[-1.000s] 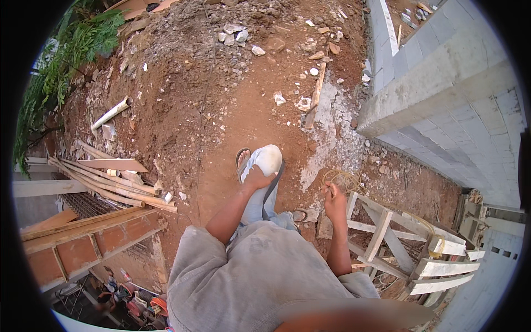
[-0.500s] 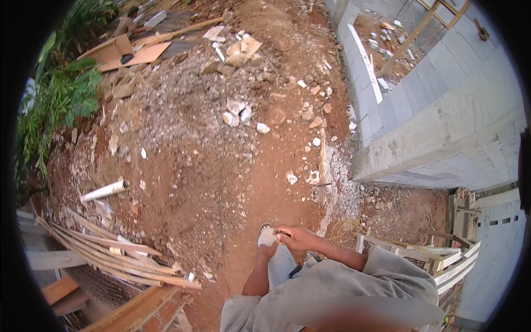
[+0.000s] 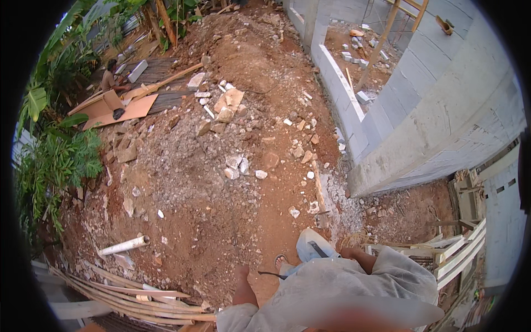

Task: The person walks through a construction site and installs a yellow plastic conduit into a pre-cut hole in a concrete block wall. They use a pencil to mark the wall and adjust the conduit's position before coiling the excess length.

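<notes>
My left hand [image 3: 241, 271] hangs low on my left side, above the reddish dirt path. Its fingers are too foreshortened to make out, and nothing shows in it. On the other side my right hand [image 3: 347, 253] is beside my raised leg in light blue trousers [image 3: 307, 243], its fingers hidden from view. A dark strip [image 3: 317, 249] lies across the trouser leg, and a second dark strip [image 3: 271, 274] sticks out near my left side. One sandalled foot [image 3: 282, 259] rests on the path. Neither hand touches any object that I can see.
Rubble and broken stones [image 3: 225, 108] lie ahead, with a white pipe [image 3: 124, 245] to the left. Bent poles [image 3: 127, 299] lie near left. A grey block wall [image 3: 420, 127] stands right, by pale slats [image 3: 462, 254]. Another person [image 3: 109, 77] crouches beside brown boards [image 3: 124, 110] far left.
My hands, together in front of me half a second ago, have parted to either side. One leg has swung forward. The view has tilted up, showing more ground ahead.
</notes>
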